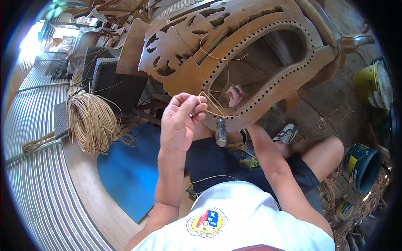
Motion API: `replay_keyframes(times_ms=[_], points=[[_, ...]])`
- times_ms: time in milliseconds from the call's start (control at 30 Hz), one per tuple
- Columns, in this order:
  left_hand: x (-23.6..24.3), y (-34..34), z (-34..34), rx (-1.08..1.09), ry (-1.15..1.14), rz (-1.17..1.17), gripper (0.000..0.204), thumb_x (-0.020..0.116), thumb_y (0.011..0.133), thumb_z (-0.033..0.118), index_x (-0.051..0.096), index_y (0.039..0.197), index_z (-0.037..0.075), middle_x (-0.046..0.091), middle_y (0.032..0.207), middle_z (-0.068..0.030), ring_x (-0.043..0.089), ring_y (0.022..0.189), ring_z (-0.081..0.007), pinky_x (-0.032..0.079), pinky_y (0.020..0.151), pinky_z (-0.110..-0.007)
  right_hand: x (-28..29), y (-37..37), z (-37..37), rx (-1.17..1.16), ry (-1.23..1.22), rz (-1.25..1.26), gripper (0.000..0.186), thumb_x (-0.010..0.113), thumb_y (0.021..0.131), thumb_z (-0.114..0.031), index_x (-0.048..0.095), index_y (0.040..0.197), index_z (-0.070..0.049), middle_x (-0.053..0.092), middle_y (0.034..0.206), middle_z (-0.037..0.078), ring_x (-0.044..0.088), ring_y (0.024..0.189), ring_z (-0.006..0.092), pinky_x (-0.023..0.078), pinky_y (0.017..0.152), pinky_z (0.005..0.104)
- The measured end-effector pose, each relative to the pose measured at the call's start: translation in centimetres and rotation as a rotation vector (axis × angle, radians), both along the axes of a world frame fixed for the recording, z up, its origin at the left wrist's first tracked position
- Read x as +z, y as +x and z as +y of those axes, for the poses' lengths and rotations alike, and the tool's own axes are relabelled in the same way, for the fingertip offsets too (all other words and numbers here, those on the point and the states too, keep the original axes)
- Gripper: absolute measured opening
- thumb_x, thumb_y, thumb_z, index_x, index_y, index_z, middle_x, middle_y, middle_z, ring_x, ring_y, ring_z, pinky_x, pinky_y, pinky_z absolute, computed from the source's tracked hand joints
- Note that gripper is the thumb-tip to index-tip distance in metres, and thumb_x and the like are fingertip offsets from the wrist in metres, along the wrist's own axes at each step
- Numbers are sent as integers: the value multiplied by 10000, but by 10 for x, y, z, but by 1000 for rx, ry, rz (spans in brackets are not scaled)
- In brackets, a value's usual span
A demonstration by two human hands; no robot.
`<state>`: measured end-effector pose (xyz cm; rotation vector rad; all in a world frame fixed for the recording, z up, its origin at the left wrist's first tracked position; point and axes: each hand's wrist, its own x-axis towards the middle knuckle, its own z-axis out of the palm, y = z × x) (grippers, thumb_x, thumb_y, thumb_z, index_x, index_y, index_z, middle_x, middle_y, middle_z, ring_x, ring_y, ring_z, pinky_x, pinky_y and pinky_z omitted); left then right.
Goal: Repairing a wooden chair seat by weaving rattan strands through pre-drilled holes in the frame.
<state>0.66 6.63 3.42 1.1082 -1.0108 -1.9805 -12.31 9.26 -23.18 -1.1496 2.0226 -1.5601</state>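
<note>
Mid-weave: left hand [181, 119] pinches a cane strand [213, 109] at the chair frame [268, 54]
Right hand [235, 95], behind the frame, grip unclear; next, likely threading a rim hole

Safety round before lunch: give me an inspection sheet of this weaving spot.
Surface: wooden floor with a blue mat beside corrugated metal sheet.
Job's things: carved wooden chair frame with a perforated rim, tilted over the lap; thin cane strands.
Clutter: coil of cane, yellow bucket, blue tin, loose fibre scraps.
Hands: left hand pinches the strands; right hand reaches through the frame opening, partly hidden.
Cables: nothing seen.
Surroundings: stacked woven furniture behind.
</note>
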Motion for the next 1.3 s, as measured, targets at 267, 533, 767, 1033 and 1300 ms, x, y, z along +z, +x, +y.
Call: replay_keyframes(times_ms=[267,533,767,1033,1300], points=[[-15,-6,4,-4,-165,-128,281,699,929,30,503,1128,15,701,1099,-226,732,954,-244,622,792,-321,-105,-3,15,206,-43,-147,135,606,938,-159,586,961,-27,602,854,141,625,813,327,469,688,454],[-23,-14,-6,36,-271,-213,363,728,911,34,444,1134,-6,720,995,-215,745,840,-239,631,722,-288,27,-17,-2,555,-97,-887,458,586,1029,-272,529,1416,-34,634,1166,24,574,906,90,490,843,277],[-17,-16,-6,17,-235,-257,397,738,904,40,430,1149,-12,720,992,-215,744,841,-235,629,724,-288,80,-25,-21,819,-323,-961,235,596,1028,-139,664,1218,-19,676,938,-45,573,837,21,463,706,199],[-1,-11,19,-24,-115,-238,301,580,988,43,399,1220,-20,653,1102,-207,723,966,-293,618,845,-378,50,-12,-25,715,-440,-877,125,603,1025,-123,674,991,-26,648,851,-24,557,765,42,470,666,229],[-19,16,20,-84,-594,-591,134,590,986,25,553,1113,0,682,1088,-133,676,1044,-218,531,929,-319,34,-9,-28,662,-292,-879,126,634,1000,-141,654,930,-39,600,832,-22,537,806,58,443,731,231]])
